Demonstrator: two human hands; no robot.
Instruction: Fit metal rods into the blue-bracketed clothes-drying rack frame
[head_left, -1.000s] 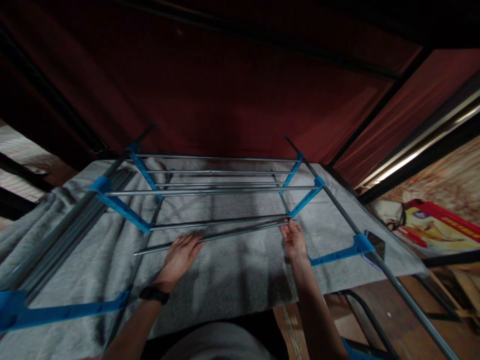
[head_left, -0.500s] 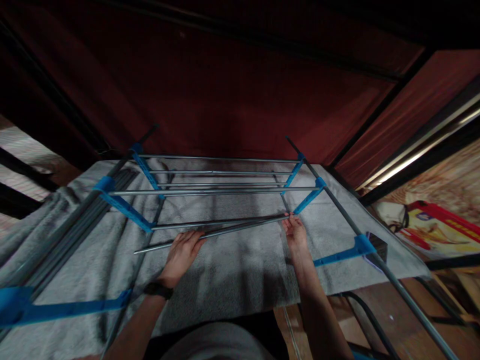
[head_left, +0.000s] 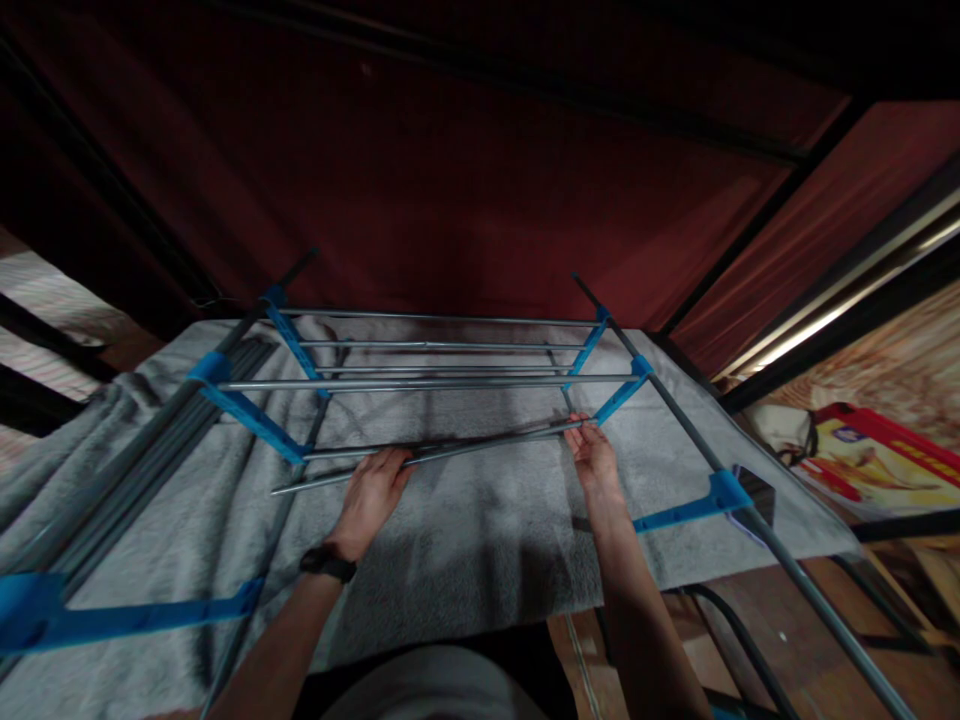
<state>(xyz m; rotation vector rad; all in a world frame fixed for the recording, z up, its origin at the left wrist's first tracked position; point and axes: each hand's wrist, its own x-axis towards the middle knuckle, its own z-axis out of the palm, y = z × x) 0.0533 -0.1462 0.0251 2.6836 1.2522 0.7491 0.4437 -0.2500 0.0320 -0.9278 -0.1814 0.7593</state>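
Note:
A thin grey metal tube (head_left: pixel 480 440) slants across the frame in front of me, its left end free and lower. My left hand (head_left: pixel 380 487) is closed around it near that end. At the other end my right hand (head_left: pixel 591 452) pinches it beside the right blue plastic bracket (head_left: pixel 619 392). Whether the tip sits inside the bracket I cannot tell. Just behind runs another tube (head_left: pixel 330 453), joined to the left blue bracket (head_left: pixel 255 424). Several more crossbars (head_left: pixel 450 382) span the rack between the brackets farther back.
Spare tubes (head_left: pixel 161 455) lie bundled at the left on a grey towel-like cloth (head_left: pixel 480 540). Nearer blue brackets (head_left: pixel 686 507) jut inward from the side poles. A phone-like dark object (head_left: pixel 754 497) is by the right pole. A red and yellow package (head_left: pixel 885 455) lies at far right.
Both hands have shifted slightly up and away with the tube. Its right end has moved up along the right bracket, and its left end has risen a little.

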